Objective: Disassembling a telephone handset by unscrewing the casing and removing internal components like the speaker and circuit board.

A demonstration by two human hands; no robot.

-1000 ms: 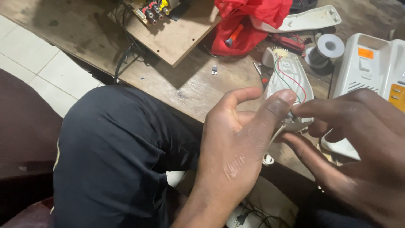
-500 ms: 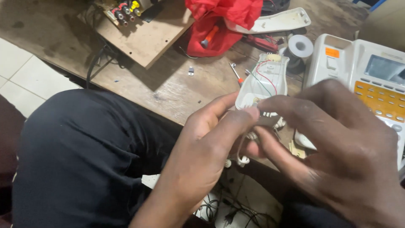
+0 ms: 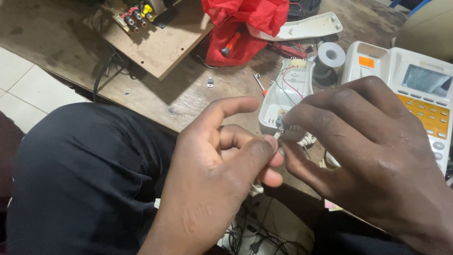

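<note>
- The left hand [image 3: 212,174] is curled nearly shut, thumb and forefinger pinching a small white plug end on a cord [image 3: 278,137] — the grip is only at the fingertips, so I'd judge a slight twist could let it slip down toward the lap.
- The right hand [image 3: 373,156] is half closed, its fingertips meeting the left's at the same small piece and touching the lower end of the open handset shell [image 3: 288,94]. Whether it truly grips anything, I cannot tell; the fingers hide the contact point.
- The handset shell lies on the table [image 3: 188,99] just beyond the hands, near the edge. A tug on the cord could drag it off.
- Thin red and green wires [image 3: 290,82] sit exposed inside the shell — pulling might snap them from their joints.
- A small screwdriver [image 3: 260,84] lies loose beside the shell and could be knocked away.
- Farther off, the desk telephone base [image 3: 415,89], solder spool [image 3: 329,57] and red cloth [image 3: 245,26] crowd the table, leaving little room.
</note>
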